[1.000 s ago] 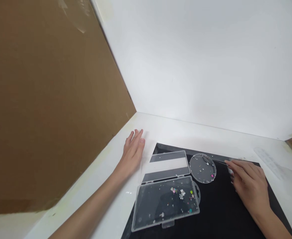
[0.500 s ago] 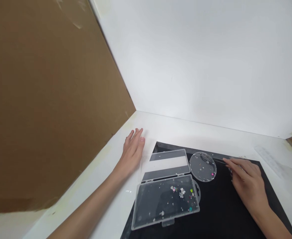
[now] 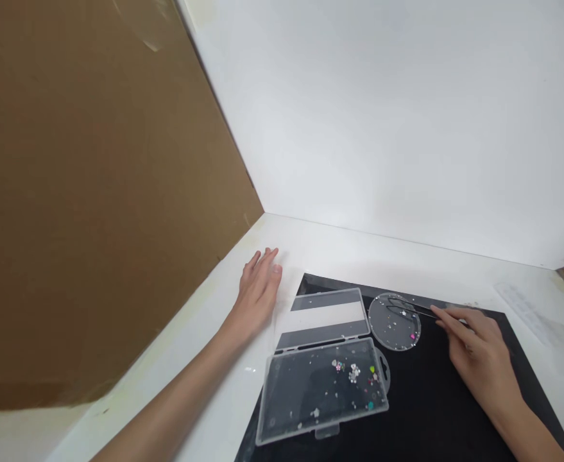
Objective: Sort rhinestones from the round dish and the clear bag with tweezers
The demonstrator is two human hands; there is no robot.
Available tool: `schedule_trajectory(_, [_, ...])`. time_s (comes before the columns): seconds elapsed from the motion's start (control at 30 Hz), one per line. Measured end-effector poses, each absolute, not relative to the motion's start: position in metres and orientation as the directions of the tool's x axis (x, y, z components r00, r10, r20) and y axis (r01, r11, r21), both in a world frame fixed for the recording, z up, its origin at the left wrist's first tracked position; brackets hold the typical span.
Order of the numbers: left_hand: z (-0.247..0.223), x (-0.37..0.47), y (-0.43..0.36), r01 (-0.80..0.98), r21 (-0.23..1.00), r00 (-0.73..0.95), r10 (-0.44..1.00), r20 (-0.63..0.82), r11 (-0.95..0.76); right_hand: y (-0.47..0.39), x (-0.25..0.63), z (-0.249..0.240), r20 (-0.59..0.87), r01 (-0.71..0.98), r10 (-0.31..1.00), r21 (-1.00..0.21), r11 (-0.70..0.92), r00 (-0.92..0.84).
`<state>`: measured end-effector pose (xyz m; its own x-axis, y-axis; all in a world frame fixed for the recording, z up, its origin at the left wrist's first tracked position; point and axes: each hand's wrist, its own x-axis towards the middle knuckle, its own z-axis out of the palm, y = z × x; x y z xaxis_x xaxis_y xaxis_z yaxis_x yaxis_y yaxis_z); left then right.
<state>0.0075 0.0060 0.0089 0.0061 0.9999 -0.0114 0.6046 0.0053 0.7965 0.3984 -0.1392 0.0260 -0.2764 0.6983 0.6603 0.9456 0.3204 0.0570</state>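
Between the thumb and fingers of my right hand (image 3: 474, 340) is a pair of thin metal tweezers (image 3: 414, 308). Their tips reach over a round clear dish (image 3: 382, 333) that holds scattered small gems, one of them pink (image 3: 412, 336). Left of the dish lies a hinged clear plastic case (image 3: 301, 398), opened flat. Its near half contains small rhinestones, with a silvery cluster (image 3: 354, 373), a green piece (image 3: 372, 369) and a teal piece (image 3: 371, 405). My left hand (image 3: 257, 292) rests on the white surface beside the case, fingers stretched out, holding nothing.
A black mat (image 3: 430, 410) lies under the case and dish. At the right is a clear plastic tray (image 3: 522, 308) on the white table. A brown board (image 3: 108, 192) stands on the left, and a white wall (image 3: 407, 128) rises behind.
The tweezers have shifted slightly within the dish, their two arms showing more plainly now. My left hand has kept its place.
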Motion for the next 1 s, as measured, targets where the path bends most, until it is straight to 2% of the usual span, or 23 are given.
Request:
schedule_trajectory(0.3, [0.009,0.007,0.007,0.610,0.793,0.015,1.000,-0.004,-0.006,-0.142,0.393,0.028,0.679,0.960,0.683,0.130,0.250,-0.270])
schedule_trajectory(0.47, [0.007,0.006,0.007,0.606,0.796,0.026,1.000,0.009,-0.023,-0.144,0.389,0.032,0.691,0.964,0.683,0.078,0.253,-0.236])
schedule_trajectory(0.57, [0.005,0.006,0.007,0.605,0.796,0.028,0.999,0.023,-0.035,-0.148,0.388,0.032,0.691,0.960,0.699,-0.029,0.278,-0.182])
schedule_trajectory(0.7, [0.005,0.005,0.008,0.609,0.792,0.037,0.999,0.028,-0.045,-0.157,0.390,0.032,0.644,0.930,0.761,-0.230,0.286,-0.075])
schedule_trajectory(0.87, [0.008,0.006,0.008,0.612,0.790,0.046,0.999,0.015,-0.040,-0.163,0.400,0.027,0.553,0.865,0.824,-0.467,0.184,0.123])
schedule_trajectory(1.0, [0.008,0.006,0.010,0.606,0.794,0.062,0.998,0.017,-0.051,-0.162,0.402,0.025,0.391,0.762,0.883,-0.645,0.060,0.261])
